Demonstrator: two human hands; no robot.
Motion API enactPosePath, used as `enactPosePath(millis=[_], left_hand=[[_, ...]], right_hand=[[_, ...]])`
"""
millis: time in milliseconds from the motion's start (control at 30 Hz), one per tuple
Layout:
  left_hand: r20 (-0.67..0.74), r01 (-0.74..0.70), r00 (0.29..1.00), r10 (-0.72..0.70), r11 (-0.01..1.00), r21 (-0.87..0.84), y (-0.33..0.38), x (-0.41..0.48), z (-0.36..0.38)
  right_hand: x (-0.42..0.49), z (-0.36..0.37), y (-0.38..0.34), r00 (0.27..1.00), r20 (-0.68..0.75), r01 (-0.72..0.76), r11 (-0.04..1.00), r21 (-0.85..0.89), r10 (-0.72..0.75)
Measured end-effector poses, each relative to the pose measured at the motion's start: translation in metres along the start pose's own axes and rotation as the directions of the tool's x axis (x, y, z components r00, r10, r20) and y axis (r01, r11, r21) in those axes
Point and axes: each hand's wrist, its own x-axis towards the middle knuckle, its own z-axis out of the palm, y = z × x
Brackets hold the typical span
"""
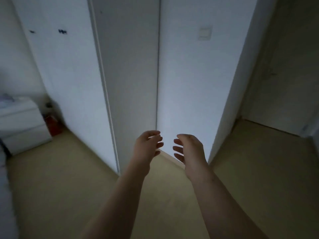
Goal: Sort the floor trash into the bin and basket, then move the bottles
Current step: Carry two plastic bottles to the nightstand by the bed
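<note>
Both my arms reach forward at mid-frame in a dim room. My left hand (147, 145) is open, its fingers loosely curled and apart, holding nothing. My right hand (189, 148) faces it a short gap away, also open and empty. Both hover in front of a white wall corner (158, 83), above the beige floor (60, 178). No trash, bin, basket or bottles show in this view.
A white wardrobe (65, 75) with dark handles stands at the left. A white drawer unit (22, 126) sits at far left, with a red object (52, 124) on the floor beside it. A doorway (276, 100) opens at the right, and a light switch (204, 32) is on the wall.
</note>
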Motion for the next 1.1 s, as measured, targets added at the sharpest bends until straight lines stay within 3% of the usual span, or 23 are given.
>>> enactPosePath(millis=[167,367,700,1100], left_hand=[[-0.325,-0.041,0.945,0.020,0.997,-0.059,0.013,0.050,-0.107],[-0.581,-0.068,0.814,-0.018,0.990,-0.126,0.013,0.098,-0.221],[-0.703,0.003,0.707,-0.077,0.994,-0.105,0.038,0.239,-0.430],[-0.759,0.101,0.628,-0.174,0.985,-0.143,0.033,0.441,-0.592]], right_hand=[[0.034,0.129,0.016,0.947,0.316,-0.036,0.996,-0.086,0.061],[0.051,0.255,0.055,0.853,0.496,-0.071,0.978,-0.196,0.161],[0.122,0.515,0.091,0.778,0.574,-0.105,0.953,-0.283,0.256],[0.251,0.741,0.136,0.720,0.598,-0.161,0.923,-0.349,0.352]])
